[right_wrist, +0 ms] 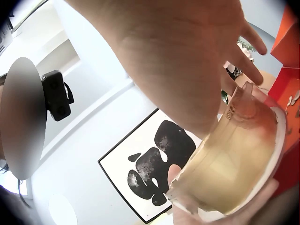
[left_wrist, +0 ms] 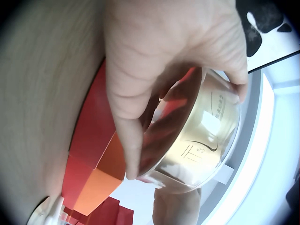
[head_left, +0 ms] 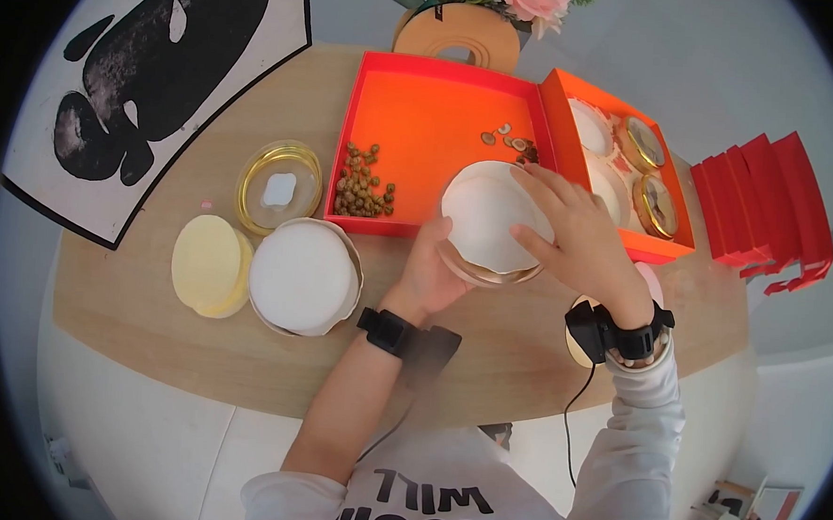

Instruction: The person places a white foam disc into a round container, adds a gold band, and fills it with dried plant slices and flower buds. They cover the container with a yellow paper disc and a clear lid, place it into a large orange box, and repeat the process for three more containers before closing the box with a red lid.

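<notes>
My left hand holds a round gold tub from its left side, thumb at the rim and fingers underneath. White lining shows inside the tub, with an uneven edge. In the left wrist view the tub's shiny gold wall carries dark lettering, and the thumb and fingers grip it by opposite edges. Over the tub's right side lies my right hand, its fingers extended across the rim and the thumb reaching over the opening. The right wrist view shows those fingers fairly straight beside the rim.
Behind the tub, a red-orange box holds small brown-green balls and flat slices. Lidded jars sit in its right compartment. To the left are a white-topped tub, yellow discs and a gold-rimmed clear lid. Red boxes stand right.
</notes>
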### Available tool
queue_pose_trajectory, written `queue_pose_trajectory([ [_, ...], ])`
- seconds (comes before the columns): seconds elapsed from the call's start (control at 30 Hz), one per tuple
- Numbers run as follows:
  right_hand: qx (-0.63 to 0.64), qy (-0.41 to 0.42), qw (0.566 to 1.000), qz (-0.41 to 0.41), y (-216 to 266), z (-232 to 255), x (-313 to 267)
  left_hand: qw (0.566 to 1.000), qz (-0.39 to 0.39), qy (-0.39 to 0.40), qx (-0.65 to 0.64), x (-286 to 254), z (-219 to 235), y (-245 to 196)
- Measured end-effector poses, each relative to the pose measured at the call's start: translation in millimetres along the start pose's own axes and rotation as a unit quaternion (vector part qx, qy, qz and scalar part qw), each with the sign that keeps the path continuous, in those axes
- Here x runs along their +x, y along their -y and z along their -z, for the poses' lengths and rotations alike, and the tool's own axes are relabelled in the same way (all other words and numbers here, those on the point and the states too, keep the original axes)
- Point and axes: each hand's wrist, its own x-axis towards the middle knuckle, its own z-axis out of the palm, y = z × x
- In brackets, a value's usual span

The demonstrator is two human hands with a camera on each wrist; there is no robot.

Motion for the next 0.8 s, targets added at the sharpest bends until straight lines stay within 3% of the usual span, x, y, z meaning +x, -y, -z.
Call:
queue_pose_trajectory([
  [0.13,0.084,0.049,0.995,-0.035,-3.3,-3.3,-4.5,0.999,0.004,0.027,-0.041,0.2,4.0,0.7],
  [0.23,0.041,0.06,0.997,0.002,-3.4,-3.4,-4.4,0.998,0.004,0.028,-0.057,-0.2,5.7,1.0],
  [0.33,-0.036,-0.008,0.999,0.03,8.3,2.2,0.8,0.998,-0.001,0.034,-0.054,1.4,6.9,1.1],
  [0.43,0.012,-0.04,0.997,0.063,38.5,13.9,9.3,0.999,-0.006,0.022,-0.031,0.2,5.7,1.7],
  [0.5,0.047,-0.013,0.985,0.165,61.6,13.8,13.6,1.0,-0.008,0.006,-0.009,-0.7,11.6,6.2],
  [0.53,0.059,0.02,0.976,0.21,72.7,12.6,14.3,0.962,-0.044,0.161,-0.217,12.5,35.0,25.1],
  [0.57,0.088,0.032,0.969,0.23,87.1,3.9,17.1,0.859,-0.012,0.32,-0.4,25.5,58.1,43.8],
  [0.67,0.108,0.057,0.95,0.288,123.8,-27.9,25.6,0.971,-0.021,0.13,-0.198,11.3,25.7,22.1],
  [0.73,0.086,0.086,0.947,0.297,143.8,-47.0,33.2,0.998,-0.027,-0.007,-0.053,3.4,9.3,8.5],
  [0.8,0.05,0.131,0.951,0.277,161.0,-63.5,41.6,0.997,-0.002,0.026,-0.073,0.4,4.8,0.0],
])
